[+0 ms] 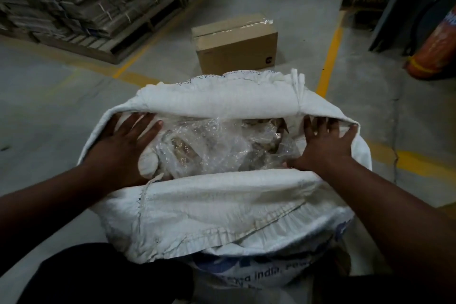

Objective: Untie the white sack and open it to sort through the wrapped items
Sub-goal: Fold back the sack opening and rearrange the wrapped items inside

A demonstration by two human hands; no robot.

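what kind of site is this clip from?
Most likely a warehouse or packing floor. Tied bundles of flattened cardboard are stacked on pallets, yellow lane lines are painted on the concrete floor, and a taped carton stands on the floor beyond the white sack.

One white sack (222, 217) stands open on a warehouse floor, with two hands, left (123, 145) and right (325, 148), at its mouth. One sealed cardboard box (237, 44) sits behind it. The plastic-wrapped items (212, 148) inside cannot be counted.
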